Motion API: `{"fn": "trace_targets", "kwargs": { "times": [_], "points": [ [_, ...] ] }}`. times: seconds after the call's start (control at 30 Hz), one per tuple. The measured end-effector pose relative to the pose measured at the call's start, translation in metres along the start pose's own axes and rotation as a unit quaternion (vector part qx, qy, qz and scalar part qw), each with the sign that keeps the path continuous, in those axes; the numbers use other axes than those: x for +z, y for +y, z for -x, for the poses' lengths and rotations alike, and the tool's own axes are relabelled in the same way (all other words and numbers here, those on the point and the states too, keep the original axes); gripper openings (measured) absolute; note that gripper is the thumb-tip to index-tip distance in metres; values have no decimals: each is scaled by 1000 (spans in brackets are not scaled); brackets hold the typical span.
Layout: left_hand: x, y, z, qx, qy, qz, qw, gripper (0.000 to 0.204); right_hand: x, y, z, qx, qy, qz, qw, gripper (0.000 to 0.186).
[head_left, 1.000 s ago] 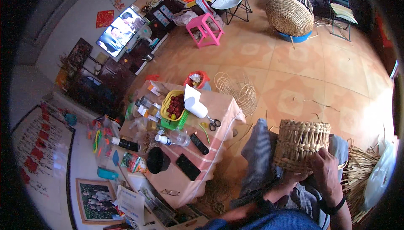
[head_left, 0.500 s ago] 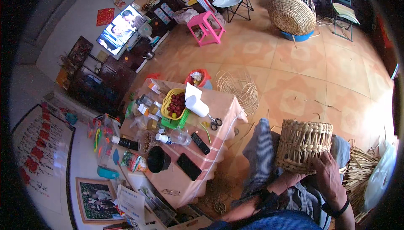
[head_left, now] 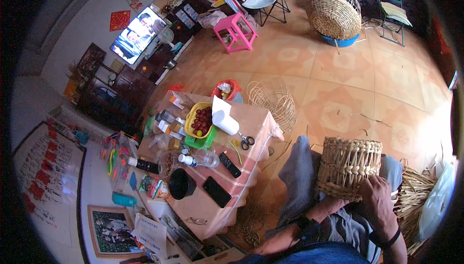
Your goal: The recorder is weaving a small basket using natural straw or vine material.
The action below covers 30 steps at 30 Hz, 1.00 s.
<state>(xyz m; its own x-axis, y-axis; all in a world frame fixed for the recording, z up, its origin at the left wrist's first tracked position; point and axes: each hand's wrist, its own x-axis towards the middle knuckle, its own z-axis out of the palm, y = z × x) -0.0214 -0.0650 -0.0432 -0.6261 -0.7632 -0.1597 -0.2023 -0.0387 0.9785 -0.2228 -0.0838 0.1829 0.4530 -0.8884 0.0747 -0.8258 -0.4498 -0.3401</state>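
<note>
A woven straw basket with a braided band and an openwork side rests on my lap, over striped grey cloth. My right hand is closed at its lower right edge, fingertips pinched against the weave; any single strand between them is too small to make out. Under the near lower edge reaches my left hand, its fingers hidden by the basket. Dark bands circle both wrists.
Loose straw strips and a pale plastic bag lie at my right. On the left, a cloth-covered table carries scissors, a phone and a fruit basket. An openwork frame sits on the floor.
My right hand has shifted very slightly at the basket's edge. The basket and my left arm stay nearly where they were.
</note>
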Motion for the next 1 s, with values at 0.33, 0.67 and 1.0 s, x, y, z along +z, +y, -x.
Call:
{"fn": "trace_targets", "kwargs": {
  "times": [0.33, 0.67, 1.0],
  "points": [
    [-17, 48, 11, -16, -9, 67, 998, 59, -20, -23, -6, -3, 0, 11, 1000, 18],
    [-19, 50, 14, -21, -7, 53, 998, 56, -36, -20, 7, 20, -1, 41, 999, 28],
    [-18, 41, 15, -4, 64, 4, 998, 51, 10, -14, 0, 53, 75, -42, 995, 10]
  ]
}}
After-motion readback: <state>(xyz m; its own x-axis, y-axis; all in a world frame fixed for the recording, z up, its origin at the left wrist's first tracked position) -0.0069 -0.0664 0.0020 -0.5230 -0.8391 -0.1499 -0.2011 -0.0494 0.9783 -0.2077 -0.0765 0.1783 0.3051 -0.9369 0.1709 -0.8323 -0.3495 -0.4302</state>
